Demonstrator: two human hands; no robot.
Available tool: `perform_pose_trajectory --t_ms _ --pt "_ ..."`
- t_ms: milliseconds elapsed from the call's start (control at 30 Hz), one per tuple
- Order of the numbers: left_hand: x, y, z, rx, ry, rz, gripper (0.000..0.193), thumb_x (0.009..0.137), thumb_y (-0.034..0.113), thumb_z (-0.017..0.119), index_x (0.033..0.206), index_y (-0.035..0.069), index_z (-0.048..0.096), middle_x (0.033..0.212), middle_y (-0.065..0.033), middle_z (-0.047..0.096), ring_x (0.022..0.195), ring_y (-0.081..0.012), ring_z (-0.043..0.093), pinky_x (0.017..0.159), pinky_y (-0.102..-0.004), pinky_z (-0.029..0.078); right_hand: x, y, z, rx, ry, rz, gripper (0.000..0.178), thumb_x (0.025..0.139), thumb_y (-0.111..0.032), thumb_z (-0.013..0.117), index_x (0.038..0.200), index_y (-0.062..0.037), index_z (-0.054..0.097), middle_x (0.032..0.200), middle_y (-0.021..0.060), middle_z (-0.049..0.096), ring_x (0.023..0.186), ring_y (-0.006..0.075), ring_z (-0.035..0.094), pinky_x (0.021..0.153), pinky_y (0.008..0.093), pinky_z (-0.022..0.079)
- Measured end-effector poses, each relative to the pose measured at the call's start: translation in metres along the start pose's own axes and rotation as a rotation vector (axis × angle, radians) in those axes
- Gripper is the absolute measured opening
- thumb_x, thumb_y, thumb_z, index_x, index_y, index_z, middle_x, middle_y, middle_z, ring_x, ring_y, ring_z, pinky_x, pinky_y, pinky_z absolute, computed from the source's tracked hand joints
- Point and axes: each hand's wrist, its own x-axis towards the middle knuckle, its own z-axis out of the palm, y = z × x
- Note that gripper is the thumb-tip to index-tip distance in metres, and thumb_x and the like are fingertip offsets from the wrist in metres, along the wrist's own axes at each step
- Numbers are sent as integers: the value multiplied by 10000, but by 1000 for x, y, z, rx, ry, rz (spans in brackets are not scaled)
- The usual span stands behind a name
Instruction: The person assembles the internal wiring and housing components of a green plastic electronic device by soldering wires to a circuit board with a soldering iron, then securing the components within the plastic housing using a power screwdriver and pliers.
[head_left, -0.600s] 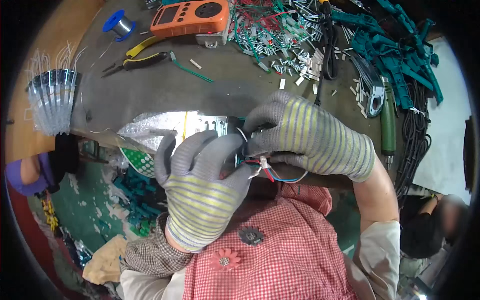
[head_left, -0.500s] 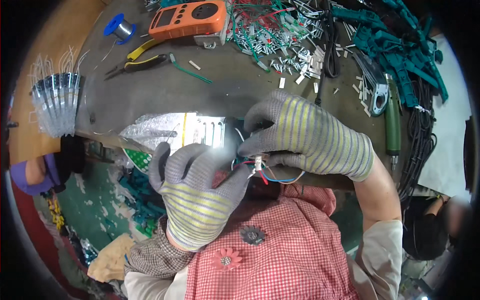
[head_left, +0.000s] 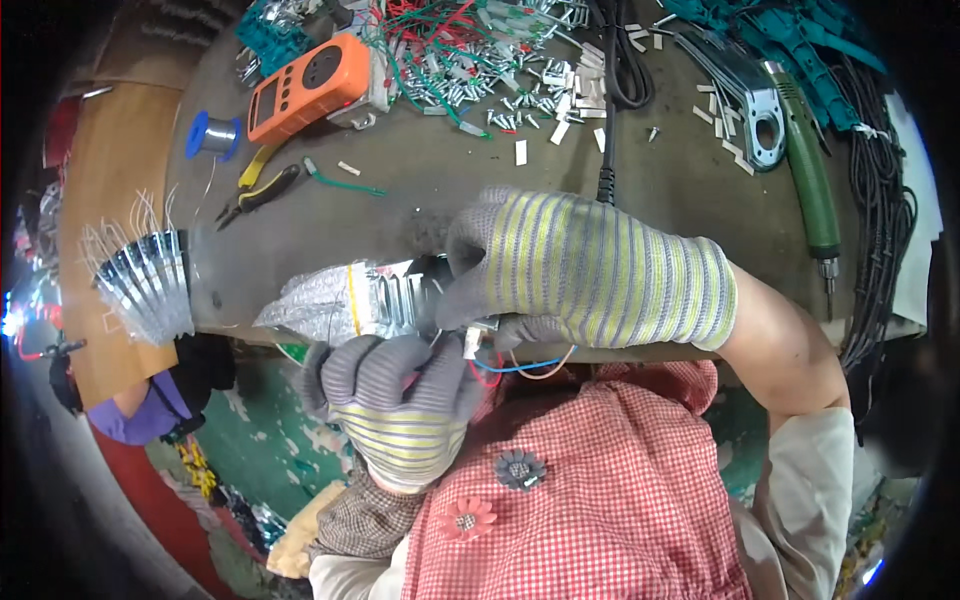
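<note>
Both my hands wear grey gloves with yellow stripes and meet at the table's near edge. My left hand (head_left: 395, 405) is closed, its fingers curled at the near side of a slotted silver metal part (head_left: 402, 300). Bubble wrap (head_left: 320, 298) with a yellow band around it covers the part's left end. My right hand (head_left: 590, 268) is closed too, fingers bent over the part's right end and hiding what they pinch. Between left thumb and right fingers shows a small white connector (head_left: 472, 343). A blue wire (head_left: 530, 367) and a red wire (head_left: 484, 380) loop below it.
Beyond my hands lie yellow-handled pliers (head_left: 262, 190), a solder spool (head_left: 213, 136) and an orange multimeter (head_left: 308, 88). Screws and white pieces (head_left: 565, 95) are heaped at the back. On the right are a green electric screwdriver (head_left: 808, 165) and black cables (head_left: 880, 200). Wrapped strips (head_left: 148, 275) stand left.
The whole view has shifted, so the tabletop things sit differently. My left fingers are more tightly curled. My right hand stays at the part's right end.
</note>
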Motion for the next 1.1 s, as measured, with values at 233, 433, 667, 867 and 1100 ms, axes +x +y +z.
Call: perform_pose_trajectory --t_ms 233,433,667,867,1100 --pt "-2 -13 -2 57 3 121 308 760 277 951 1017 212 793 1135 15 631 1095 -287 605 988 -526 438 2 -3 -2 37 74 50 376 848 -185 861 1208 -116 776 1054 191 709 1009 413 708 881 506 590" --pt "-3 -13 5 12 46 -5 304 690 247 912 926 329 739 978 58 623 975 -216 631 922 -495 471 4 -2 3 -9 -68 141 477 835 -247 881 1293 -172 770 1138 174 693 1087 405 680 944 505 562" --pt "7 -13 -14 -499 -176 -339 286 770 188 933 993 182 754 1028 -26 657 961 -285 626 891 -511 469 -2 -7 4 -99 32 89 421 851 -239 853 1257 -171 767 1148 169 691 1048 384 705 877 487 591" --pt "2 -21 -21 62 -18 119 363 689 106 958 1002 245 836 1030 42 606 1003 -263 605 980 -535 455 -4 -8 4 -167 -32 106 495 853 -309 864 1330 -232 755 1264 173 679 1107 381 704 915 473 592" --pt "-10 -20 -7 33 34 51 407 663 94 968 996 279 826 1025 72 591 1035 -259 624 1014 -583 460 -4 -6 8 -204 -15 95 457 851 -302 863 1288 -224 752 1239 165 673 1088 370 702 901 469 594"
